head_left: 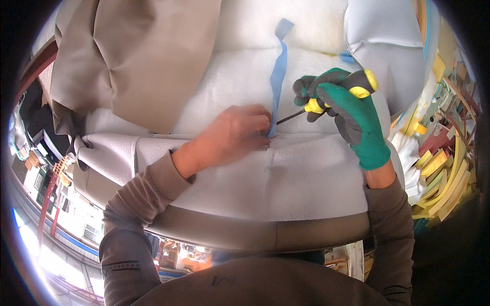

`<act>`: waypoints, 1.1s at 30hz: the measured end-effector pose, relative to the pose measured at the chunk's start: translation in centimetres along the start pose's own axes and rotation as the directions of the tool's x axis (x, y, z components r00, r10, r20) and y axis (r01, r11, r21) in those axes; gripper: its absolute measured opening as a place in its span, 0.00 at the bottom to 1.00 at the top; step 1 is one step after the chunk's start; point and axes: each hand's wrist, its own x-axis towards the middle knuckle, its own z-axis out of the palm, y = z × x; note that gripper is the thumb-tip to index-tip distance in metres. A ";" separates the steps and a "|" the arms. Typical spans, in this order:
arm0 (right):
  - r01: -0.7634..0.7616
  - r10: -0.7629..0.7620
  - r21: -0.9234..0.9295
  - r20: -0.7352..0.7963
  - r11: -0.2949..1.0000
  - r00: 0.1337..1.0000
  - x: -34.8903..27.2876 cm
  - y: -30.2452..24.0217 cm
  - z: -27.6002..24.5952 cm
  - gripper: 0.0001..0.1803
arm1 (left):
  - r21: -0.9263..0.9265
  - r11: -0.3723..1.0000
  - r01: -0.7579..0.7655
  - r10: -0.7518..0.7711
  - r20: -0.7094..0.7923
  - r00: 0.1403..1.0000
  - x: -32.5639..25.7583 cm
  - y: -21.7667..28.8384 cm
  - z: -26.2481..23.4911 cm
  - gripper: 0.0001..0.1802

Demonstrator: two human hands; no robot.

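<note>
My bare left hand [232,130] is closed, slightly blurred, with its fingertips pinching at the lower end of a blue fabric strip [279,71]. The strip runs up over fluffy white padding [240,76]. My right hand [352,115] wears a green and grey glove and is closed round a screwdriver [365,84] with a yellow and black handle. The screwdriver's thin shaft points left, and its tip meets the strip beside my left fingers. Below both hands lies the pale, turned-back underside of a cover [219,178], with a seam near the strip's lower end.
Brown leather-like material [153,61] drapes over the left of the padding. A grey-blue upholstered piece [385,51] stands at the upper right. The cover's brown edge [306,232] curves along the front. Yellow foam offcuts [446,183] are heaped at the right.
</note>
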 end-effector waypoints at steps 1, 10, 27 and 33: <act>0.014 -0.012 -0.053 0.037 0.998 0.999 -0.1 -0.3 0.0 0.08 | 0.033 0.999 0.004 -0.006 0.043 0.999 0.1 -0.1 -0.1 0.10; 0.020 -0.028 -0.284 -0.024 0.959 0.999 -1.5 -2.9 0.6 0.07 | 0.246 0.969 -0.005 -0.020 0.102 0.995 -0.6 0.5 -0.1 0.09; -0.018 0.037 -0.351 0.047 0.936 0.998 -1.8 -3.4 1.5 0.07 | 0.343 0.927 -0.155 0.090 0.196 0.976 1.0 -0.8 0.1 0.06; 0.016 -0.013 -0.228 0.015 0.973 1.000 -1.8 -3.9 1.3 0.05 | 0.283 0.957 -0.060 0.020 0.142 0.990 0.3 -0.9 -0.3 0.07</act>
